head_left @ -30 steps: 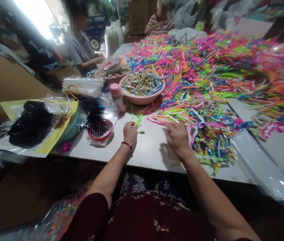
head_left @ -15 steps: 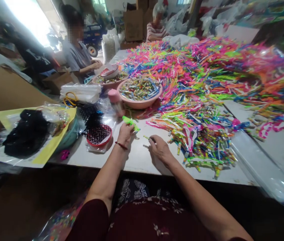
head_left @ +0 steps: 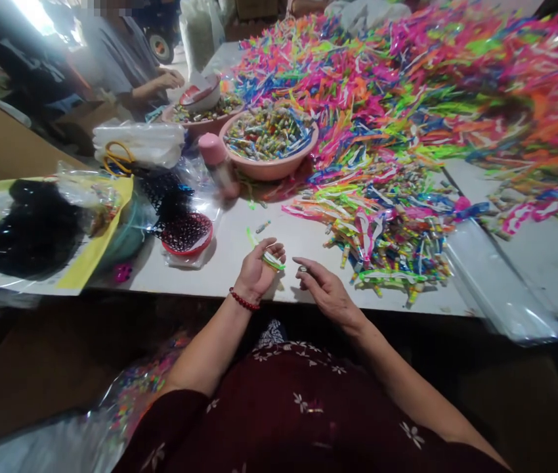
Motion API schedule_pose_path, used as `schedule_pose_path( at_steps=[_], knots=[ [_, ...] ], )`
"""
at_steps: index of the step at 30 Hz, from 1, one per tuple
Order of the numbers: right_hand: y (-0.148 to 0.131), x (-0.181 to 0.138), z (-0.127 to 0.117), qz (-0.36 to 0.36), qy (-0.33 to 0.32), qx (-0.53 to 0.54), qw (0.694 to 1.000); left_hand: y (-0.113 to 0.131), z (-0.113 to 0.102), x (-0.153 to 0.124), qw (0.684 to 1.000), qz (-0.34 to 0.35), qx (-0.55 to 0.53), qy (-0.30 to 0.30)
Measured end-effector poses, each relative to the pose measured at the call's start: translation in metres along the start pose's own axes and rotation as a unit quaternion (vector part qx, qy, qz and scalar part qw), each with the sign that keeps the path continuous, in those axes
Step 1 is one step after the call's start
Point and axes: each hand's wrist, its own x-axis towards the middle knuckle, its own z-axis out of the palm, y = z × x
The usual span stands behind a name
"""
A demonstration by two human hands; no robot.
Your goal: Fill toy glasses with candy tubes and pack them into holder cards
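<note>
My left hand (head_left: 258, 270) is curled, palm up, round a thin green plastic strip (head_left: 265, 253) at the near edge of the white table (head_left: 239, 246). My right hand (head_left: 322, 287) is beside it, a little to the right, thumb and fingers pinched on a small grey piece (head_left: 302, 269). Both hands hover just over the table edge. A heap of small coloured tubes and strips (head_left: 387, 230) lies right of my right hand.
A pink basin of small pieces (head_left: 269, 141) and a pink bottle (head_left: 217, 161) stand behind my hands. A red mesh basket (head_left: 186, 235), black netting (head_left: 33, 226) and scissors (head_left: 114, 159) lie left. Clear plastic sleeves (head_left: 495, 282) lie right. Another person (head_left: 121, 59) works at the far left.
My right hand came back from the heap with a small piece and both hands drew toward the near table edge. The left hand turned palm up with the green strip.
</note>
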Motion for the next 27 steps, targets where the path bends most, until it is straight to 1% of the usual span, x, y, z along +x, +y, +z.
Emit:
schedule_pose_path(
  at_steps=[2,5,7,9,12,16,18,21,24,27],
  knots=[
    [-0.001,-0.003,-0.003,-0.008,0.014,-0.033,0.999,-0.006,0.0,-0.006,0.998,0.006,0.062,-0.015],
    [-0.004,-0.005,-0.011,0.008,0.036,-0.03,0.999,-0.013,-0.004,-0.018,0.989,0.025,0.133,-0.065],
    [-0.006,-0.004,-0.018,0.0,0.046,-0.026,0.999,-0.015,-0.006,-0.026,0.981,0.001,0.163,-0.108],
    [-0.009,-0.003,-0.024,-0.027,0.048,-0.035,0.998,-0.016,-0.008,-0.032,0.972,-0.044,0.187,-0.134],
    [-0.011,-0.002,-0.03,-0.052,0.042,-0.026,0.997,-0.017,-0.009,-0.041,0.963,-0.078,0.214,-0.146],
    [-0.007,-0.006,-0.035,-0.011,0.039,0.046,0.998,-0.016,-0.011,-0.048,0.941,-0.084,0.268,-0.191],
    [-0.005,-0.009,-0.036,0.013,0.033,0.062,0.997,-0.015,-0.012,-0.05,0.928,-0.098,0.287,-0.216],
    [-0.005,-0.013,-0.039,0.024,0.025,0.057,0.998,-0.013,-0.014,-0.052,0.917,-0.122,0.299,-0.234],
    [-0.003,-0.016,-0.044,0.011,0.027,0.045,0.999,-0.013,-0.015,-0.053,0.911,-0.137,0.305,-0.24],
    [0.001,-0.018,-0.05,0.002,0.015,0.04,0.999,-0.014,-0.015,-0.053,0.906,-0.143,0.31,-0.25]
  ],
)
